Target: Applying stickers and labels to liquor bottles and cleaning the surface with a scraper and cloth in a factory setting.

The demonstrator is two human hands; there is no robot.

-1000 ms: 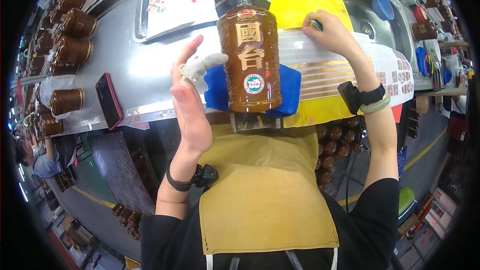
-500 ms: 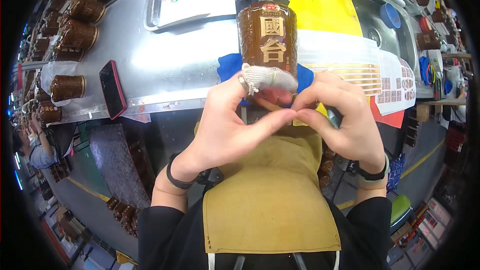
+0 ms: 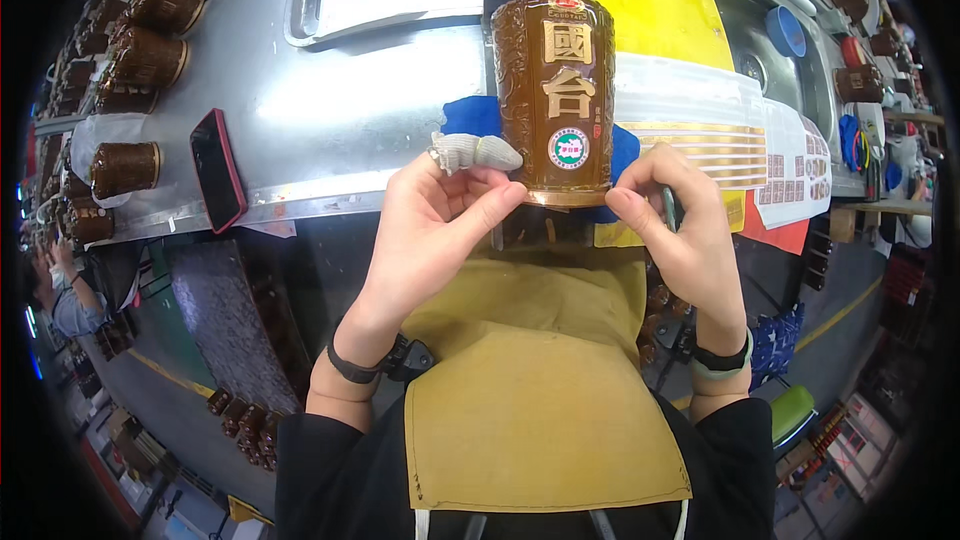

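A brown glazed bottle (image 3: 521,90) lies with its base toward me on a blue cloth (image 3: 472,116). It bears raised gold characters and a round green-and-white sticker (image 3: 568,148). Along its base edge runs a thin gold strip (image 3: 566,199). At the strip's left end, my left hand (image 3: 440,205) is closed, thumb against bent fingers, with a grey knitted cover on one finger. My right hand (image 3: 690,215) pinches at the strip's right end, thumb and forefinger meeting there. Between its fingers sits a slim dark greenish thing whose kind I cannot make out.
A sheet of gold strips (image 3: 690,155) and a sticker sheet (image 3: 795,165) lie right of the bottle. A phone (image 3: 217,170) rests on the metal bench at left, near several brown bottles (image 3: 125,169). A tray (image 3: 303,15) with stickers stands beyond; a person works far left.
My hands have moved apart from a close pinch in front of the bottle to either side of its base. The round sticker and the gold strip at the base now show.
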